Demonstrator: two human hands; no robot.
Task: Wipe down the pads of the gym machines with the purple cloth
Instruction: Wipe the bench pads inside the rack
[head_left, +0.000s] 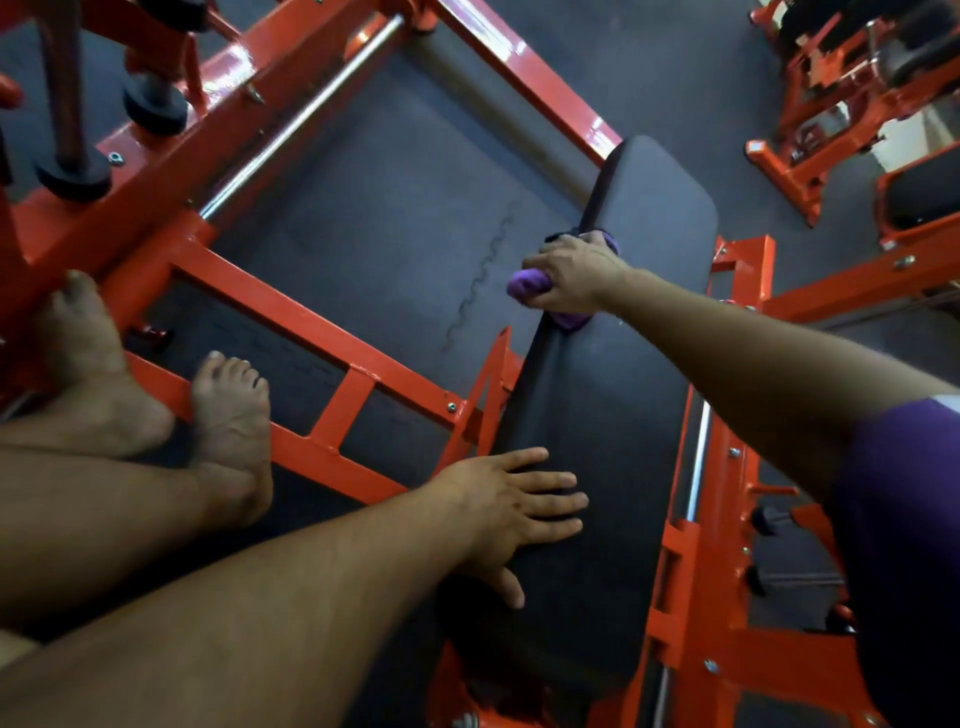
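Under the right hand, apparently bunched, the purple cloth meets the pad.

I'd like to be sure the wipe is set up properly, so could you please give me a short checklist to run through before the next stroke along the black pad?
1. Purple cloth in the right hand: ok, fingers curl round it.
2. Cloth touching the black pad: ok, at the pad's left edge.
3. Left hand bracing: ok, flat on the pad's near part, fingers straight.
4. Stroke path free: not ok towards the near end, where the left hand lies.
5. Pad already clean: cannot tell.
6. Feet clear of the pad: ok, on the orange frame.
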